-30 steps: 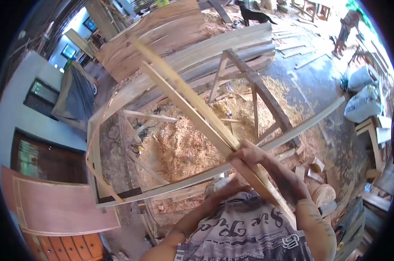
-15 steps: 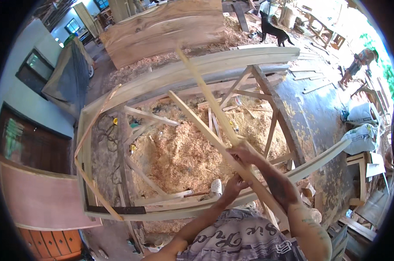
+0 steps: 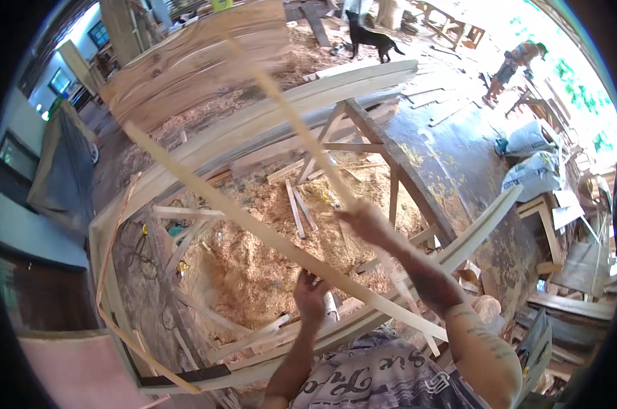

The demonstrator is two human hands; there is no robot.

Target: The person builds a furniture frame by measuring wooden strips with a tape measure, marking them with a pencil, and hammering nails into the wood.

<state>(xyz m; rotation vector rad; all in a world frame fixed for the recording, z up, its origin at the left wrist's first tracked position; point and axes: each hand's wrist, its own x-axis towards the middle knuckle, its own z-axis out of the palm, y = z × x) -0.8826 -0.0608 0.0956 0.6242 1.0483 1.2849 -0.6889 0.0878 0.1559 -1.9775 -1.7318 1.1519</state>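
Note:
Two long, pale wooden strips cross the view ahead of me, their far ends spread apart. My left hand (image 3: pixel 311 297) is closed at the underside of the left wooden strip (image 3: pixel 244 222), which slants from the far left down to the near right. My right hand (image 3: pixel 364 222) grips the other wooden strip (image 3: pixel 284 109), blurred by motion and pointing up and away. Below the hands is a large timber frame (image 3: pixel 261 121) with long pale beams and darker braces. A thin bent strip (image 3: pixel 115 238) lies along its left end.
Wood shavings (image 3: pixel 254 273) cover the ground within the frame, among loose offcuts (image 3: pixel 296 210). A wide wooden slab (image 3: pixel 199 58) stands at the back. A black dog (image 3: pixel 371 39) is beyond the frame. Another person (image 3: pixel 515 68) bends over at the far right, past filled sacks (image 3: pixel 532 174).
The two strips have moved apart; the left one's far end has swung left. My left hand has shifted left along with it. The surroundings have slid left in view.

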